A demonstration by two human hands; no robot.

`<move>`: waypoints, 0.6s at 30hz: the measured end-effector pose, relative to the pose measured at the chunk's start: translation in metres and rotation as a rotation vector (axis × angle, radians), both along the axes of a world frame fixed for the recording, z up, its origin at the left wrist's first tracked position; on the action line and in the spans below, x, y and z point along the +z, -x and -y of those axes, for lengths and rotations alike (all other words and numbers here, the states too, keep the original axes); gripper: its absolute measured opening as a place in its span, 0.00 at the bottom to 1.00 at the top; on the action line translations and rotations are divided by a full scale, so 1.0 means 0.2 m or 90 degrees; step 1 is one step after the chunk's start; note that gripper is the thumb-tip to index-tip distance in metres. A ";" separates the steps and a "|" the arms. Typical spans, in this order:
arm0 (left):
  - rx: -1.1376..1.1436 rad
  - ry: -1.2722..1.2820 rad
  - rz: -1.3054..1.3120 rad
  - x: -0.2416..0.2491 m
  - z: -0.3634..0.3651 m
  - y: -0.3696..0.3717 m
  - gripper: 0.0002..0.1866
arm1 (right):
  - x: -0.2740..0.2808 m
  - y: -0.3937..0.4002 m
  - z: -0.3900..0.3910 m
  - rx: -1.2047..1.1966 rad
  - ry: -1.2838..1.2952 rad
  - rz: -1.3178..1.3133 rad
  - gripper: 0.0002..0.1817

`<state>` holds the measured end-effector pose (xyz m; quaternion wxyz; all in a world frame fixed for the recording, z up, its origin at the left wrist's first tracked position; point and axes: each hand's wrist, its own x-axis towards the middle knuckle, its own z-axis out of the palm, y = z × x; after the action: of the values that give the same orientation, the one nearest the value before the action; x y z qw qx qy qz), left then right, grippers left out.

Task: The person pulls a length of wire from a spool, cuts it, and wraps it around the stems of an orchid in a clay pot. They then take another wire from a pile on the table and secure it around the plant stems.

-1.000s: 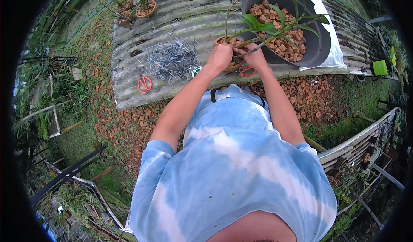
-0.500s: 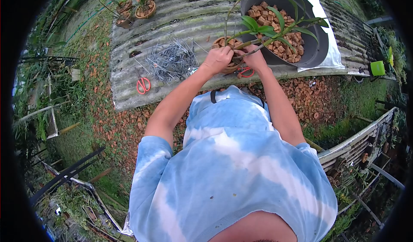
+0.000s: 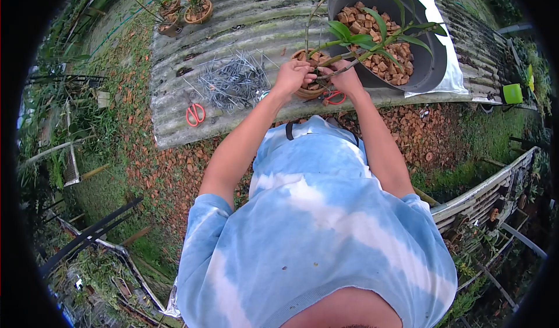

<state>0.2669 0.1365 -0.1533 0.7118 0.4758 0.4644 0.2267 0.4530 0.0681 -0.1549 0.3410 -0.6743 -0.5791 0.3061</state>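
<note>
A terracotta pot (image 3: 308, 93) holding brown chunks stands near the front edge of the corrugated sheet. Over it leans a leafy orchid plant (image 3: 364, 41) with long green stems. My left hand (image 3: 294, 76) is at the pot's left side, fingers pinched together by the stem bases; whatever is between them is too small to name. On the pot's right, my right hand (image 3: 345, 78) has its fingers closed around the orchid's stem, with the fingertips partly hidden. Red-handled scissors (image 3: 335, 98) lie just below the right hand.
A big dark tub (image 3: 434, 74) of brown chunks stands right of the pot, on a white sheet (image 3: 453, 77). To the left lie a heap of metal wires (image 3: 232, 82) and another red-handled pair of scissors (image 3: 195, 115). Several small potted plants (image 3: 198, 11) stand at the back left.
My left hand has shifted slightly left, away from the stem, and more of the pot shows between my hands. My right hand stays at the stem.
</note>
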 end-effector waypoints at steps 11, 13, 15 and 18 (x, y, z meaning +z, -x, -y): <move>0.032 0.219 0.027 -0.01 -0.06 -0.04 0.12 | -0.03 -0.01 0.00 0.004 -0.007 -0.050 0.12; 0.028 0.239 0.033 -0.02 -0.08 -0.04 0.11 | -0.06 -0.02 -0.01 0.007 -0.012 -0.044 0.12; 0.009 0.251 0.038 -0.01 -0.09 -0.04 0.12 | -0.05 -0.02 -0.01 0.012 -0.005 -0.036 0.12; -0.038 0.256 0.049 -0.01 -0.12 -0.03 0.14 | 0.04 -0.02 -0.01 0.022 0.038 -0.007 0.12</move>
<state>0.2735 0.1600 -0.1544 0.8160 0.3284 0.4587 0.1259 0.4569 0.0710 -0.1472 0.3183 -0.6723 -0.5795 0.3330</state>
